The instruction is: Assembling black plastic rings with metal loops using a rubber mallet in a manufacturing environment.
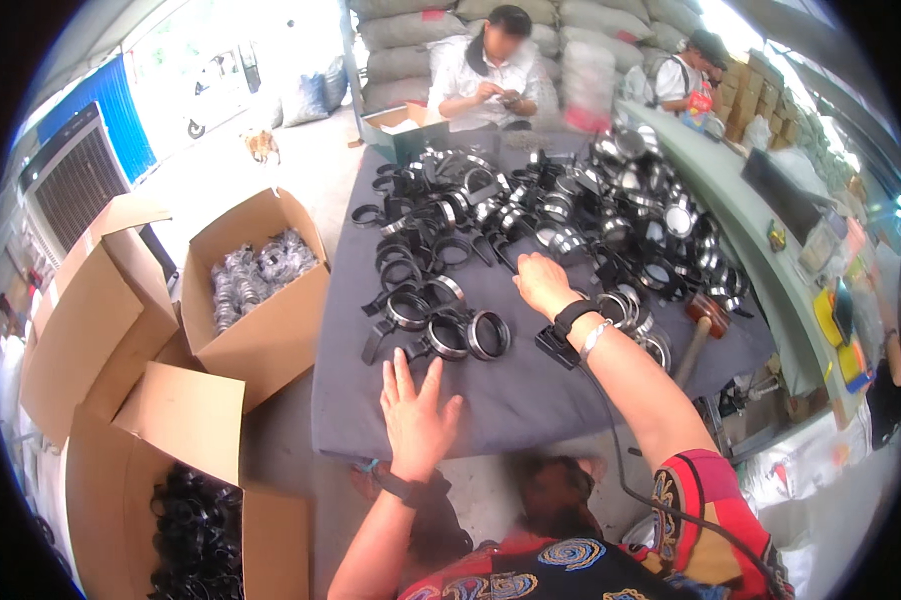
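Near the front edge of the grey cloth-covered table (pixel 371 420), my left hand (pixel 418 415) is spread open. Its fingertips are close to a small group of black rings with silver metal bands and short black arms (pixel 448 337). Farther forward and to the right, my right hand (pixel 545 284) is bent at the edge of a large pile of similar rings (pixel 561 210). Its fingers are drawn together near a black arm of one ring; what they hold, if anything, is hidden. A black device with a cable (pixel 559 347) lies beside my right wrist.
A mallet (pixel 706 325) lies right of the pile. Open cardboard boxes stand at left, one with plastic-wrapped rings (pixel 261 275), another with black parts (pixel 199 535). One person (pixel 491 75) sits across the table, another (pixel 686 80) farther right. A long green bench (pixel 731 220) runs along the right.
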A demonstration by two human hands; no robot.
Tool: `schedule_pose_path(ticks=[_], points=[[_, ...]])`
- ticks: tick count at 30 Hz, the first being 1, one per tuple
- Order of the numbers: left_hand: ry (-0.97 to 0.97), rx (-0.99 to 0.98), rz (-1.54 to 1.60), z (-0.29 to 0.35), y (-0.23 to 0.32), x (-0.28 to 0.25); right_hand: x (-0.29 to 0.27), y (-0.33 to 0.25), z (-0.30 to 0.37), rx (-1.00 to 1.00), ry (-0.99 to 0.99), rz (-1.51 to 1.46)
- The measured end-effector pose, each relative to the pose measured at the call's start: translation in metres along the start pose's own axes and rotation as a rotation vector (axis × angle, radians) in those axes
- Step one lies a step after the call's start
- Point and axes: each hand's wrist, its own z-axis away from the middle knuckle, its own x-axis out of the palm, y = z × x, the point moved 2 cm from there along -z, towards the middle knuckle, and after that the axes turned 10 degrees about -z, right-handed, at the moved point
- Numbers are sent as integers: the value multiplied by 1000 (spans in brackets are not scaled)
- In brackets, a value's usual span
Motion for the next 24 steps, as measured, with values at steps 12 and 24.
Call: schedule_pose_path(ticks=[12, 24], points=[[1, -22, 34, -2, -6, -3, 5, -96, -106, -348, -34, -395], [28, -19, 60, -4, -7, 2, 48, -145, -130, -410, -284, -4]])
